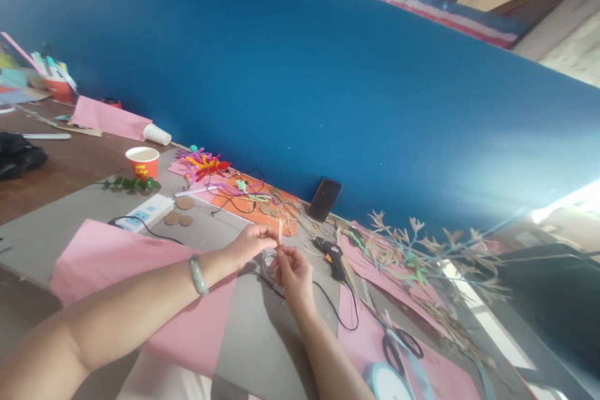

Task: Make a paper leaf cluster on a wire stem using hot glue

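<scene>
My left hand [252,242] and my right hand [293,269] meet over the grey table [70,215], both pinching a thin pale stick [280,231] that stands nearly upright between the fingertips. A green bangle [198,274] circles my left wrist. Just beyond my right hand lies a black glue gun [332,255], its black cable [328,300] looping across the table below my hands. A pink paper sheet [140,269] lies under my left forearm.
A blue wall [328,75] backs the table. A red paper cup [142,162], white power strip [145,211], round brown discs [178,217], colourful pipe cleaners [206,165], a dark phone [325,199], paper branches [422,250], scissors [403,344] and a tape roll [387,381] lie around.
</scene>
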`<action>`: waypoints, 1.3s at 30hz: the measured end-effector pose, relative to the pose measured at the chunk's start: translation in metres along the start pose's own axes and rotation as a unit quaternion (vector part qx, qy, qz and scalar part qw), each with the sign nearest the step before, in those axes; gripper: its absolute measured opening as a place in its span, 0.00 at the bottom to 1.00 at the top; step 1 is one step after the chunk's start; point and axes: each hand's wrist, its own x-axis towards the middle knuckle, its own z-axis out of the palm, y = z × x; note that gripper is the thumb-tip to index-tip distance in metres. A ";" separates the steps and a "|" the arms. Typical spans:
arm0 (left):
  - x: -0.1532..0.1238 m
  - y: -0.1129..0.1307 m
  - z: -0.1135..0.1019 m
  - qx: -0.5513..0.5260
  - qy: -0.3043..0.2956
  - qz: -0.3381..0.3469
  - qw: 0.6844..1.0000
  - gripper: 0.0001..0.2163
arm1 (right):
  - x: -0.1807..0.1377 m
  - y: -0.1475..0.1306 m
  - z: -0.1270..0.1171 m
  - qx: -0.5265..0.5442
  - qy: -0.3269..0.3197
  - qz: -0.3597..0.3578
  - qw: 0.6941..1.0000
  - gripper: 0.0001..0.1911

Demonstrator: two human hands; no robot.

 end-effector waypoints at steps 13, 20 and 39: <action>0.001 -0.008 0.000 0.022 0.002 0.002 1.000 0.05 | 0.000 0.000 -0.001 0.001 0.011 0.002 1.000 0.20; 0.002 -0.008 0.001 -0.011 0.022 -0.016 1.000 0.05 | 0.000 -0.001 0.001 0.017 0.004 0.019 1.000 0.20; 0.004 -0.002 -0.002 -0.019 0.059 0.019 0.998 0.08 | 0.001 0.006 0.001 -0.001 -0.017 0.025 1.000 0.19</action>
